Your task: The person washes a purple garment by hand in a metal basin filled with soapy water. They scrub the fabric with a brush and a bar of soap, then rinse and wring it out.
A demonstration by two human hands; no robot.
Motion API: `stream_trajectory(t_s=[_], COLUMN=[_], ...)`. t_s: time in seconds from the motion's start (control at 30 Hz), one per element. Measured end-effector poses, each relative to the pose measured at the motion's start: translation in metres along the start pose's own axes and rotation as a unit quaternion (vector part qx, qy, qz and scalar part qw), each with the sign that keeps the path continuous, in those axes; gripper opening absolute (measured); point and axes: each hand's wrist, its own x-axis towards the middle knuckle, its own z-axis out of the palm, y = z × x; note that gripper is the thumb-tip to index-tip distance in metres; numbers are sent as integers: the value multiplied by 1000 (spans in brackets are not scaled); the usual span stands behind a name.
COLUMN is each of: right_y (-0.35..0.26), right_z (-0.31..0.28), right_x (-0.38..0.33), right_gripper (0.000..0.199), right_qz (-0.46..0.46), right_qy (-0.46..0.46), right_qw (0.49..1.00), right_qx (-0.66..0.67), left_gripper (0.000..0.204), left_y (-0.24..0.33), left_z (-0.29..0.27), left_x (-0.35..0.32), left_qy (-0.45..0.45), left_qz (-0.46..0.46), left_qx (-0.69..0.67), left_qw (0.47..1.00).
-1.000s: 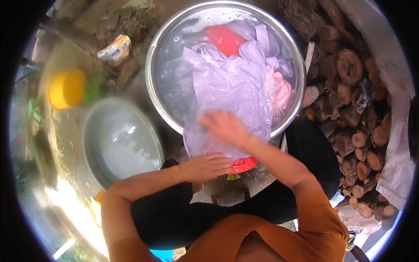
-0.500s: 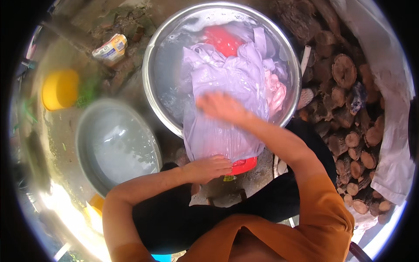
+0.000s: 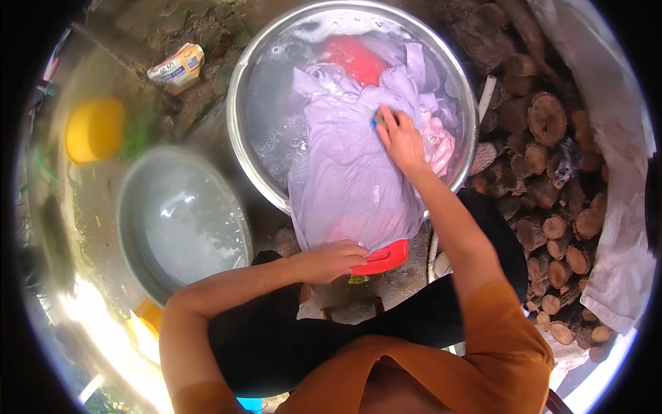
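Observation:
A wet lavender garment (image 3: 345, 165) lies spread over a red washboard (image 3: 389, 258), whose near end with a handle slot sticks out from under the cloth. The board slants down into a large metal basin (image 3: 238, 131) of cloudy water, and its far end shows red through the wet cloth. My left hand (image 3: 331, 261) is closed on the garment's near edge, against the board. Farther up, my right hand (image 3: 403, 143) grips a small blue-and-dark thing (image 3: 378, 120), mostly hidden by the fingers, on the garment. Pink cloth (image 3: 437, 143) sits in the basin beside it.
A grey tub (image 3: 127, 228) of water stands at the left, with a yellow bucket (image 3: 95, 131) beyond it. Stacked firewood (image 3: 548, 117) fills the right side, next to a pale hanging sheet (image 3: 620, 234). A torn packet (image 3: 178, 67) lies on the ground.
My right hand has moved away from me and to the right across the garment; the blue-and-dark thing in it now shows. My left hand stays at the near edge.

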Motion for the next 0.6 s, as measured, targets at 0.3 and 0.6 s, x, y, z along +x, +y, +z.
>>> stream_trajectory(t_s=[0.3,0.6], right_y=[-114,-146], right_z=[-24,0], right_x=[-55,-57], right_gripper=[43,42], right_qz=[-298,-259], right_qy=[-215,-124], right_qw=[920,957], right_qx=[134,49], left_gripper=[35,32], left_y=[-11,-10], left_z=[0,1], left_x=[-12,-11], left_qy=[22,10], left_qz=[-11,-6], left_qx=[26,6], left_qw=[999,1000])
